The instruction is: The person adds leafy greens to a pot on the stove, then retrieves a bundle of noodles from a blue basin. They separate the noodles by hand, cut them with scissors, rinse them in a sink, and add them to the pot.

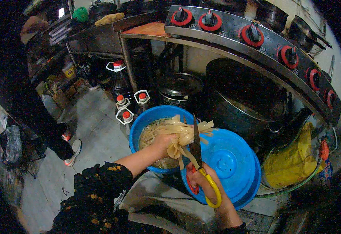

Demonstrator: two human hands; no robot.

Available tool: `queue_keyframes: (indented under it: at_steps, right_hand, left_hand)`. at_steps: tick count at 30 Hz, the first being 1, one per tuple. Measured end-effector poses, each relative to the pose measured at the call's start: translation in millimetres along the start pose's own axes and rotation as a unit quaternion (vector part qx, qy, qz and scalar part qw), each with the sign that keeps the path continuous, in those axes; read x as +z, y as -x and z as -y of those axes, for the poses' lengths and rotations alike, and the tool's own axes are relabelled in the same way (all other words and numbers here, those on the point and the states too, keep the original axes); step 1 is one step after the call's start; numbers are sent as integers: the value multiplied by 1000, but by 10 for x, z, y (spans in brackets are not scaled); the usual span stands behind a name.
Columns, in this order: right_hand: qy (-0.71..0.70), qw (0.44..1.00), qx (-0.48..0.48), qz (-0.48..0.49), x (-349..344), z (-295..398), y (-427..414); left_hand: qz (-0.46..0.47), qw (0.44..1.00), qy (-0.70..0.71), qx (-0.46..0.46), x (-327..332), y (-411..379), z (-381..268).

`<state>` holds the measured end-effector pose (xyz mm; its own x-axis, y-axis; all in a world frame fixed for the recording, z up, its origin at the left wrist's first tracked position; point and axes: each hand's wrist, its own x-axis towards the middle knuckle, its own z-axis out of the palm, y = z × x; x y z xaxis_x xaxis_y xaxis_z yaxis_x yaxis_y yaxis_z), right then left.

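Observation:
My left hand (165, 144) grips a bunch of pale, flat, wet strips (182, 133), perhaps tofu skin or wide noodles, above the rim between two blue plastic basins. Similar strips lie in liquid in the left basin (135, 120). My right hand (208, 181) holds scissors (198, 146) with one yellow and one red handle loop, the blades pointing up beside the bunch. Whether the blades are touching the strips cannot be told. The right blue basin (226, 163) sits under the scissors; some strip ends hang over it.
A steel stove front with red-ringed knobs (210, 20) curves overhead at the right. Below stand a large pot (240, 111) and a lidded pot (180, 84). Red-capped jugs (126, 115) are behind the left basin. A yellow sack (293, 163) lies right; another person's leg (44, 128) is left.

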<state>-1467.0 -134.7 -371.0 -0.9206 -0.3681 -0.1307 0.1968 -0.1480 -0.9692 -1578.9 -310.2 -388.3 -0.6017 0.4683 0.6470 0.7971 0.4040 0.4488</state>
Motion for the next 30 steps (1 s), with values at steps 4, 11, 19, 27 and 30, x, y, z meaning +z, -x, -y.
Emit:
queue_keyframes:
  at_steps: [4,11,19,27,30]
  right_hand:
    - [37,997,49,-38,31,43,0]
    - [-20,996,55,-67,23,252,32]
    - [-23,995,52,-83,-94,174,36]
    - [82,987,44,-133,-291,174,237]
    - [284,936,12,-208,-694,-26,313]
  left_hand:
    - [-5,1000,-27,15,27,-54,83]
    - [-65,993,-100,2,120,-163,256]
    - [-37,999,10,36,137,-200,253]
    - [-15,999,-37,-12,-34,-173,390]
    - [-67,994,-77,43,-188,-247,343]
